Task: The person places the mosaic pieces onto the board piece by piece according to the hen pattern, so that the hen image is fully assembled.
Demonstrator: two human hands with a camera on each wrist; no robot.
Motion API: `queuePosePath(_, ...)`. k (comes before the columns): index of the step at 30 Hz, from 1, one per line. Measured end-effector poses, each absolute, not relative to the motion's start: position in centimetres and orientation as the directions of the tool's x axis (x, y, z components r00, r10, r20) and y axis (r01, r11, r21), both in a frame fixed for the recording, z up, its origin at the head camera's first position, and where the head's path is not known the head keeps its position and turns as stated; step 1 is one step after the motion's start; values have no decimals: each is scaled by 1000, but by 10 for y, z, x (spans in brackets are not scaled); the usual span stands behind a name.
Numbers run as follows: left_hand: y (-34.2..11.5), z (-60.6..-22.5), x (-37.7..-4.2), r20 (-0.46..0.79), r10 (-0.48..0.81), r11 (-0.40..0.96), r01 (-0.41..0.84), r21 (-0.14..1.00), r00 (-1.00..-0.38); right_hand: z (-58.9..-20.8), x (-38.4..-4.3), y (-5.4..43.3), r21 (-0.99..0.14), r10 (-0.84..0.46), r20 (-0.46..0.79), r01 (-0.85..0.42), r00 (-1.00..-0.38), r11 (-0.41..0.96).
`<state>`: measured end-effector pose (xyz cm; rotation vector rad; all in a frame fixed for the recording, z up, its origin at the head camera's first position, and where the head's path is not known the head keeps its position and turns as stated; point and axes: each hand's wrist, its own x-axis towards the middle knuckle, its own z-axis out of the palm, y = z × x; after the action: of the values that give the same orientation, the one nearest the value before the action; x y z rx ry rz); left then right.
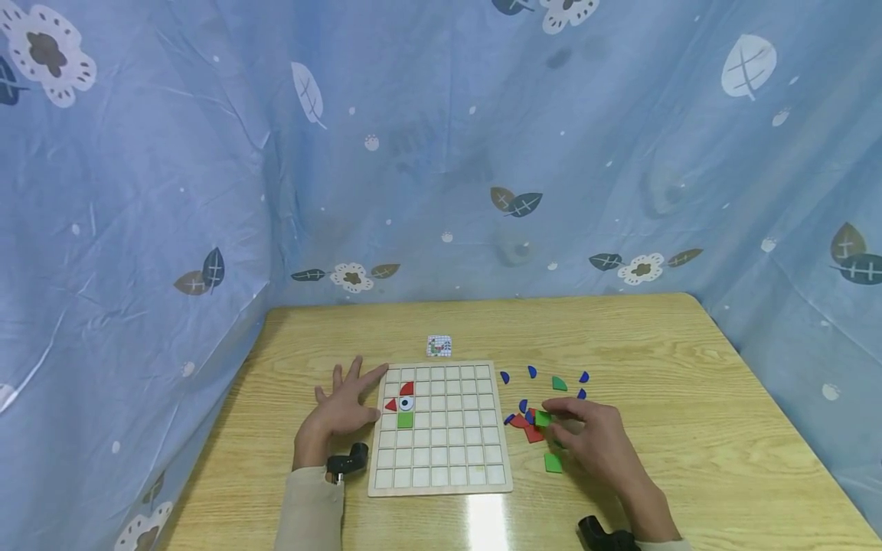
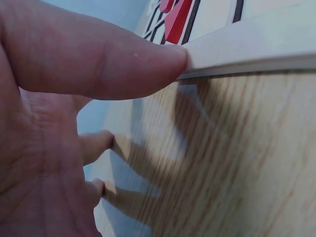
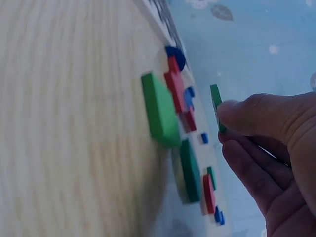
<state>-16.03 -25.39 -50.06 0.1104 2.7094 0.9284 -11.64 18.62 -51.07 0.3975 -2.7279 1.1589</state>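
Note:
A pale grid board [image 1: 441, 451] lies on the table, with a red quarter-round tile [image 1: 407, 389], a red triangle [image 1: 391, 405], a round eye tile [image 1: 406, 403] and a green square [image 1: 405, 419] at its upper left. Against its left edge my left hand [image 1: 342, 409] has its fingers spread, and the thumb [image 2: 148, 69] presses the board's side. To the right of the board, my right hand [image 1: 592, 440] pinches a green square tile [image 3: 216, 98] between thumb and fingers, lifted over the loose pieces. Another green square [image 1: 553, 463] lies below it.
Several blue half-round pieces [image 1: 532, 372] are scattered right of the board. Red tiles [image 1: 534, 434] overlap near the right fingertips, and a green quarter-round tile [image 1: 559, 383] lies farther back. A small pattern card [image 1: 439, 346] sits behind the board. A blue curtain [image 1: 441, 153] hangs beyond the table.

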Motion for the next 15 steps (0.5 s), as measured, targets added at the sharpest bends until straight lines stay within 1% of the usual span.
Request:
queuePosePath(3, -254, -501, -161, -229, 160, 793, -14, 609, -960, -507, -116, 180, -707, -216, 248, -328, -945, 627)
queuePosePath(9, -254, -503, -161, -225, 160, 793, -10, 609, -961, -508, -119, 164, -711, -275, 288, -398, -917, 580)
queuePosePath(15, -253, -502, -160, -228, 150, 792, -21, 610, -962, -507, -124, 142, -704, -375, 347, -503, -859, 501)
